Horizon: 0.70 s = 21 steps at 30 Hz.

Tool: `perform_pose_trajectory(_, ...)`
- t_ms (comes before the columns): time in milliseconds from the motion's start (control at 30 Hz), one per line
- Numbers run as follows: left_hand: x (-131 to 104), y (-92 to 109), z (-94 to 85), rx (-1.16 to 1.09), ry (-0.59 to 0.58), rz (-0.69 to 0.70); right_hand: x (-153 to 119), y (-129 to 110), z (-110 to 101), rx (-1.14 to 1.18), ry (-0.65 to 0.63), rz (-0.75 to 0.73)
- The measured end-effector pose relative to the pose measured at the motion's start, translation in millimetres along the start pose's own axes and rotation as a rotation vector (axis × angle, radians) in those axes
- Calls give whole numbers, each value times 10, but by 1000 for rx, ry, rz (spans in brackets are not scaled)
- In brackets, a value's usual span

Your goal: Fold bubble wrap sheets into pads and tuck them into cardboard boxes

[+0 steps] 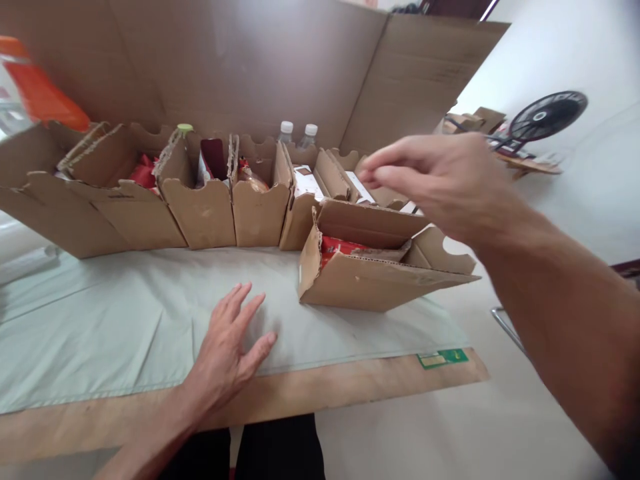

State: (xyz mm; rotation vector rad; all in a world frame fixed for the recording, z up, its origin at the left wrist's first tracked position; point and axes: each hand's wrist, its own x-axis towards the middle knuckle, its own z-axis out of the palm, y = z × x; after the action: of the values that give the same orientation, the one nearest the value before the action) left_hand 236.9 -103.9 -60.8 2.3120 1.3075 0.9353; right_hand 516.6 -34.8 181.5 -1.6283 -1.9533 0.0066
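My left hand (233,337) hovers over or rests on the pale green cloth (150,320), fingers spread, holding nothing. My right hand (425,177) is raised above the right-hand boxes, its fingers pressed together; what they hold, if anything, is hidden. Just below it a cardboard box (385,287) sits apart, in front of the row, angled, with a red packet (343,247) inside. Behind stands a row of open cardboard boxes (205,217). They contain a red item (145,172), a dark red and white pack (214,160), a clear-wrapped item (253,177) and white packs (307,183).
A tall cardboard panel (250,67) rises behind the row, with two white-capped bottles (287,131) before it. An orange object (45,90) is at the far left. The table's wooden edge (350,387) carries a green card (443,359). A black fan (545,119) stands back right.
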Motion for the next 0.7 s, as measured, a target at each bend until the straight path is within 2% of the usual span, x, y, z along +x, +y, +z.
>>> perform_pose_trajectory(33,65,72,35,-41,-17,-9,-146,121,-85,-5,133,3)
perform_pose_trajectory(100,214,176,116,-127,-66,-34,-536,516,-167,34,381,119)
perform_pose_trajectory(167,385,244,213,-222,-132,-62,-1012,1008,-77,167,608,308)
perform_pose_trajectory(200,475,273,267,-272,-163,-76,-1255,1238,33,231,620,427)
perform_pose_trajectory(267,642,336,384,-361,-204,-97,-1683,1576,342,340,496,575)
perform_pose_trajectory(367,795,447,562,-462,-200,-86,-2014,1713,817,573,192,572)
perform_pose_trajectory(400,809,480,614,-486,-184,-82,-2026,1692,932,638,140,552)
perform_pose_trajectory(467,795,522,695,-514,-131,-91,-1945,1633,1080,699,123,518)
perform_pose_trajectory(600,765,486,762,-521,-24,-141,-1686,1626,1194,661,122,470)
perform_pose_trajectory(700,844,408,773,-537,-7,-170,-1607,1664,1273,620,154,440)
